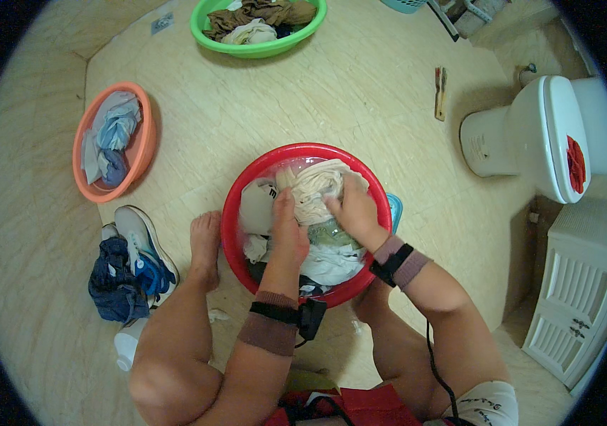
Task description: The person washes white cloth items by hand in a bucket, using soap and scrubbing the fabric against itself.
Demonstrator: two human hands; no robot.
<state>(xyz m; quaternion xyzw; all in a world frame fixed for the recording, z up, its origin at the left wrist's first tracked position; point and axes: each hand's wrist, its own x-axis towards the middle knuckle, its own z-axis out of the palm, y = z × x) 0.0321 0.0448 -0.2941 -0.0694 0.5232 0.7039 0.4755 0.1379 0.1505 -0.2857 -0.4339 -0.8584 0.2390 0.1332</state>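
A red plastic basin [233, 261] stands on the floor between my feet, with wet clothes and sudsy water inside. My left hand [288, 226] grips the left end of a bunched cream garment [314, 186]. On that garment's right side, my right hand [355, 212] closes around the cloth, slightly blurred. A pale grey cloth with dark print [256, 209] rests against the basin's left wall. Below the hands lie a green cloth [332, 236] and a white cloth [332, 264]. Dark fabric shows at the near side, partly hidden by my left forearm.
An orange basin [147, 144] and a green basin [260, 50] hold other clothes. Sneakers [141, 234], denim [114, 282] and a white bottle [130, 341] sit at left. Rightward are a brush [440, 96], a toilet [530, 133] with a red cloth [576, 165], and a white cabinet [575, 298].
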